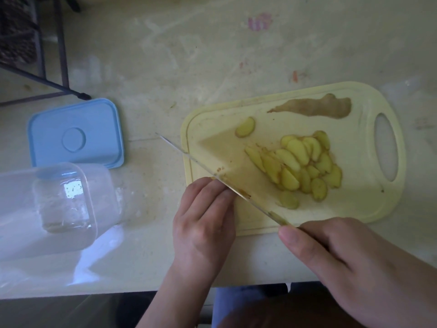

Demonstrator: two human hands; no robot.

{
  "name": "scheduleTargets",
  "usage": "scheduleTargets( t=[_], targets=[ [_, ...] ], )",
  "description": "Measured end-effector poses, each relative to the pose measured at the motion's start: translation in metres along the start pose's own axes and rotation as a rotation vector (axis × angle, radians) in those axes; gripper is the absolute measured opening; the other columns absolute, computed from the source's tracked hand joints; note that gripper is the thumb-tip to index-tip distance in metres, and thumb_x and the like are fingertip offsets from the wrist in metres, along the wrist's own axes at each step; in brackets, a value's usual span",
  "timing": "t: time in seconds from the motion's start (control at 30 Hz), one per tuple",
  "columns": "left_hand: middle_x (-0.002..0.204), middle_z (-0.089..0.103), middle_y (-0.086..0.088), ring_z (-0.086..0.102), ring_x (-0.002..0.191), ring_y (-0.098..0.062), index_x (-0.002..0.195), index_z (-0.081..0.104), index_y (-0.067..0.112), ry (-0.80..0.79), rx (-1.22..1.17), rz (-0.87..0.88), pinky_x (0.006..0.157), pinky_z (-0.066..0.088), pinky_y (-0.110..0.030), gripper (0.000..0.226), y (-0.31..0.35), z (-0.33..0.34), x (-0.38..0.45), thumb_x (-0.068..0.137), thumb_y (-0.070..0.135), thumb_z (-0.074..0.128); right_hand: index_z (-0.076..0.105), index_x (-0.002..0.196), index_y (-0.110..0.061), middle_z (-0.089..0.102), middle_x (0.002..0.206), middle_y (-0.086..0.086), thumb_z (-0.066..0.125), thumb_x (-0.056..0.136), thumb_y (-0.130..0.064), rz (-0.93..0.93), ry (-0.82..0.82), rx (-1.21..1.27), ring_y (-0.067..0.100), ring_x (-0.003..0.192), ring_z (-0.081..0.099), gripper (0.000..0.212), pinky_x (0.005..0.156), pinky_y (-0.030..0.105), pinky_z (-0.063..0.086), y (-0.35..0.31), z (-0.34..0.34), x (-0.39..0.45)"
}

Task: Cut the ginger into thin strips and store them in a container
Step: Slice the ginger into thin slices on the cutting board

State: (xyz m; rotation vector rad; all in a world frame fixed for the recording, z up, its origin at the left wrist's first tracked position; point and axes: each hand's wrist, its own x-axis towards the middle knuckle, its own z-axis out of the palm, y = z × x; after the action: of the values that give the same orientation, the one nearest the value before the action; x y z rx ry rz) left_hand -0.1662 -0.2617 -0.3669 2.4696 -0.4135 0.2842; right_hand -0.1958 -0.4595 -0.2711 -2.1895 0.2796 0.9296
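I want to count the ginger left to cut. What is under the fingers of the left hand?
Only a small yellow edge of ginger shows beside the left hand, against the knife blade. The fingers cover the rest, so its size is unknown.

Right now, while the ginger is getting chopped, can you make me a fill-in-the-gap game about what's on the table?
1. The ginger slices lie on a ____ cutting board.
2. The right hand holds the ____.
3. The lid beside the clear container is ____.
4. The left hand presses a ginger piece next to the knife's ____.

Missing words: yellow; knife; blue; blade
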Motion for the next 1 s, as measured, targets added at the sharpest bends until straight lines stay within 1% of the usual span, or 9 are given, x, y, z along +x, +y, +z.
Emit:
scheduleTargets(
  t=[0.17, 0.4, 0.53, 0.67, 0.77, 0.87, 0.9, 0.93, 1.0],
  targets=[
    [0.094, 0.074, -0.006, 0.066, 0.091, -0.029, 0.085, 0.077, -0.001, -0.001, 0.000, -0.002, 0.092, 0.046, -0.021, 0.016, 0.001, 0.000, 0.000, 0.087, -0.011, 0.065, 0.051, 0.074, -0.027, 0.046, 0.051, -0.002, 0.015, 0.068, -0.096, 0.005, -0.005, -0.008, 0.014, 0.051, 0.050, 0.078, 0.050, 0.026, 0.032, 0.000, -0.001, 0.000],
    [0.096, 0.074, -0.006, 0.066, 0.092, -0.028, 0.086, 0.078, 0.000, 0.002, 0.003, -0.003, 0.092, 0.047, -0.021, 0.018, -0.001, 0.001, -0.001, 0.085, -0.013, 0.066, 0.052, 0.075, -0.036, 0.046, 0.051, -0.005, 0.010, 0.064, -0.095, 0.032, -0.050, -0.008, 0.011, 0.052, 0.049, 0.073, 0.053, 0.025, 0.036, -0.006, -0.003, 0.003],
    [0.097, 0.075, -0.005, 0.065, 0.094, -0.026, 0.087, 0.079, 0.001, 0.016, -0.008, 0.010, 0.092, 0.048, -0.023, 0.020, -0.001, 0.002, -0.001, 0.085, -0.014, 0.066, 0.050, 0.074, -0.032, 0.044, 0.050, -0.005, 0.010, 0.063, -0.095, 0.062, -0.093, 0.019, 0.011, 0.051, 0.047, 0.076, 0.054, 0.025, 0.037, -0.005, -0.005, 0.007],
    [0.098, 0.075, -0.006, 0.064, 0.096, -0.024, 0.086, 0.078, 0.001, 0.029, -0.019, 0.018, 0.092, 0.050, -0.024, 0.020, -0.002, 0.003, -0.001, 0.084, -0.014, 0.065, 0.050, 0.071, -0.034, 0.042, 0.048, -0.006, 0.012, 0.074, -0.096, 0.047, -0.111, 0.048, 0.011, 0.048, 0.043, 0.073, 0.057, 0.026, 0.039, -0.006, 0.001, 0.021],
    [0.099, 0.075, -0.007, 0.065, 0.096, -0.025, 0.087, 0.079, 0.000, 0.019, -0.027, 0.013, 0.093, 0.049, -0.024, 0.019, -0.002, 0.003, -0.001, 0.085, -0.013, 0.065, 0.053, 0.072, -0.040, 0.047, 0.049, -0.011, 0.013, 0.077, -0.095, 0.003, -0.085, 0.060, 0.011, 0.050, 0.047, 0.068, 0.055, 0.027, 0.038, -0.004, 0.010, 0.029],
    [0.099, 0.074, -0.008, 0.064, 0.096, -0.026, 0.087, 0.078, -0.001, 0.002, -0.018, 0.015, 0.094, 0.049, -0.024, 0.019, -0.004, 0.003, -0.001, 0.086, -0.014, 0.064, 0.050, 0.067, -0.030, 0.041, 0.046, -0.003, 0.015, 0.073, -0.094, 0.009, -0.087, 0.136, 0.009, 0.041, 0.044, 0.073, 0.049, 0.027, 0.037, 0.000, 0.009, 0.032],
    [0.099, 0.074, -0.008, 0.065, 0.095, -0.027, 0.087, 0.078, -0.001, -0.004, -0.015, 0.016, 0.093, 0.050, -0.026, 0.019, -0.005, 0.002, -0.001, 0.085, -0.014, 0.065, 0.048, 0.064, -0.026, 0.038, 0.046, -0.001, 0.016, 0.072, -0.094, 0.021, -0.092, 0.157, 0.008, 0.038, 0.043, 0.075, 0.048, 0.030, 0.038, 0.002, 0.007, 0.032],
    [0.099, 0.074, -0.009, 0.065, 0.095, -0.028, 0.088, 0.078, -0.001, -0.011, -0.010, 0.018, 0.092, 0.050, -0.026, 0.019, -0.005, 0.001, -0.001, 0.086, -0.014, 0.064, 0.046, 0.064, -0.024, 0.036, 0.046, 0.001, 0.017, 0.072, -0.094, 0.029, -0.088, 0.163, 0.007, 0.036, 0.041, 0.076, 0.049, 0.034, 0.039, 0.003, 0.005, 0.031],
    [0.097, 0.073, -0.010, 0.064, 0.094, -0.029, 0.090, 0.078, -0.001, -0.018, 0.005, 0.023, 0.093, 0.050, -0.026, 0.020, -0.005, 0.001, -0.001, 0.090, -0.012, 0.061, 0.045, 0.065, -0.023, 0.034, 0.048, 0.002, 0.017, 0.071, -0.094, 0.050, -0.085, 0.166, 0.009, 0.040, 0.036, 0.077, 0.050, 0.035, 0.036, 0.002, 0.002, 0.027]
  ],
)
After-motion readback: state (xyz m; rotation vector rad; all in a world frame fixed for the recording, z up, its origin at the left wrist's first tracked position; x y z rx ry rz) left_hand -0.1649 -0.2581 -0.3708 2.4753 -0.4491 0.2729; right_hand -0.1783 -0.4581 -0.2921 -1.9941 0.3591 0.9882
